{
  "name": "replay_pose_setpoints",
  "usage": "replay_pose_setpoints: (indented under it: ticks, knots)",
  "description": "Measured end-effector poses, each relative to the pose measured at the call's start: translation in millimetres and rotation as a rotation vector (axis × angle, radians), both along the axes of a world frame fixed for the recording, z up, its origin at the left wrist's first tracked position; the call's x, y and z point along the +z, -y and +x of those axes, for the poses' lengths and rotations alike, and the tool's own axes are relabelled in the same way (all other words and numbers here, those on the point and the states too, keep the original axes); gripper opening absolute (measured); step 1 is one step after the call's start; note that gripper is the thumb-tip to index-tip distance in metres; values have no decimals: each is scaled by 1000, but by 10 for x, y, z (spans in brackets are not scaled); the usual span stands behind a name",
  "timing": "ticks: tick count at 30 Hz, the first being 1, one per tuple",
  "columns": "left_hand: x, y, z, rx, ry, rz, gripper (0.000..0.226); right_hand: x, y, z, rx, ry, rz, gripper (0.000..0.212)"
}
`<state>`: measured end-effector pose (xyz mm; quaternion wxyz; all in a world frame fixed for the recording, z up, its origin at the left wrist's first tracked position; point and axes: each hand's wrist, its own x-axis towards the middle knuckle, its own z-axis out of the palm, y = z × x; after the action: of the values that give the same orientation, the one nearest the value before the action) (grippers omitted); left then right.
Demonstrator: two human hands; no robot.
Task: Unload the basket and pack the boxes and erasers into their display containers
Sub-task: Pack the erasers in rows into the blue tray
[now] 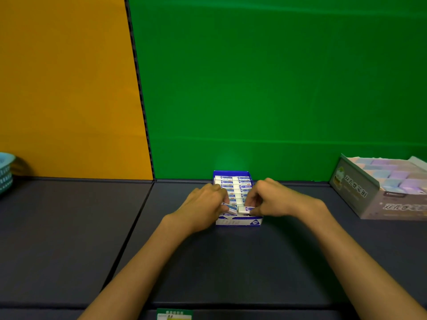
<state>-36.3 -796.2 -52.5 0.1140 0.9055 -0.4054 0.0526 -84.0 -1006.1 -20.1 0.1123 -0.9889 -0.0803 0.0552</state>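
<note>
Both hands are working at the near end of the small blue-and-white cardboard display box (238, 221), which is sitting on the dark grey shelf surface (231, 262) against the green back panel (277, 88). Her or his left hand (203, 207) is pinching one white eraser in a blue-printed sleeve (230, 207) between curled fingers, and the right hand (268, 199) is gripping a second eraser of the same kind (245, 209), so two are being held just above the front wall of the box, almost touching each other. Behind them, erasers are lying packed in two columns (the hands are covering the nearer rows, so a full count is not possible). Well apart to the right, one large grey cardboard display carton filled with pastel purple and blue boxes (381, 188) is standing tilted. At the far left edge, one teal plastic basket (5, 174) is partly showing before the orange panel (69, 88). One green-and-white label (174, 315) is peeking in at the bottom edge.
</note>
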Motion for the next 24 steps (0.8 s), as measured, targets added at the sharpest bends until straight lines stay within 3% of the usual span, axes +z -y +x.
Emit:
replay_pose_setpoints:
  ticks: [9,24]
  knots:
    - [-2,69,16,-34,-73,-3,26,-28,22,48,15,-6,-3,17]
    - [54,39,-60,-17,49,51,34,-45,34,71,72,6,21,21]
